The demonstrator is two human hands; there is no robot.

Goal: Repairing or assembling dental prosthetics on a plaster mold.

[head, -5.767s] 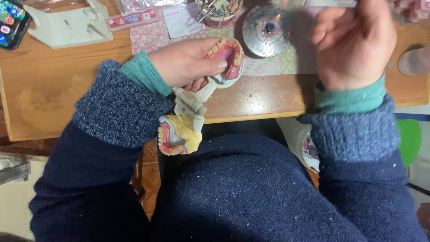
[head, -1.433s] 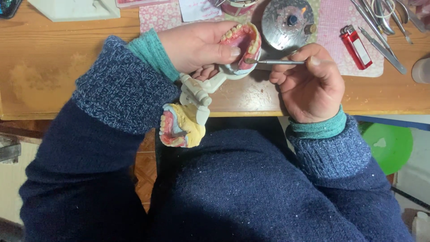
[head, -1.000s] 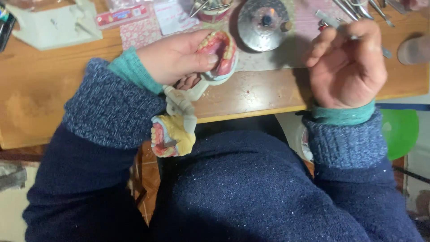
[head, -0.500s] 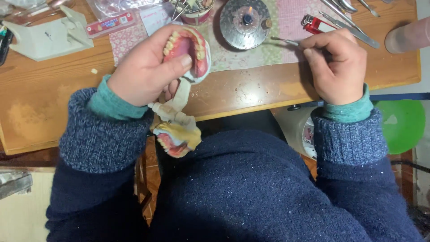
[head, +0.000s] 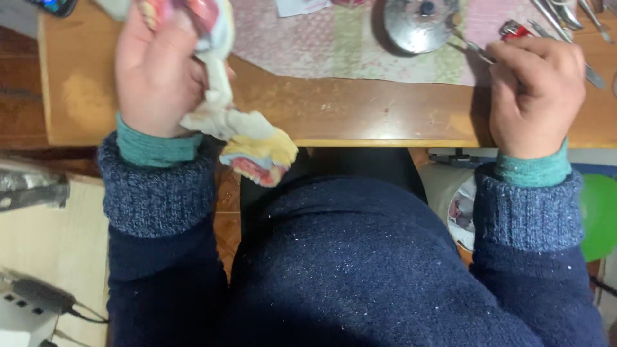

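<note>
The hinged dental model [head: 241, 138] hangs from the left hand [head: 160, 71], which is clenched around its upper half near the top edge of the view; the lower cast, yellow plaster with pink gum wax, dangles open below the edge of the wooden workbench [head: 360, 119], above the person's lap. The teeth in the upper half are mostly cut off by the frame, so how finished the wax work is cannot be judged well from here.

The right hand [head: 533, 90] is closed around a slim metal wax instrument [head: 472, 48], whose tip reaches to the rim of a round metal dish [head: 421, 22] standing on a patterned pink-and-green mat [head: 321, 45]. The tool is at the dish and well apart from the model, so the shaping of the gums looks to be mid-course: the tip seems to be loading or warming, and the wax is not being worked at this instant.

Just beside that hand lies a red lighter [head: 511, 29], and further steel hand tools [head: 565, 16] are spread along the mat's right end. A green round object [head: 598, 215] shows under the bench at the right, and a cable [head: 45, 299] runs across the floor at the lower left.
</note>
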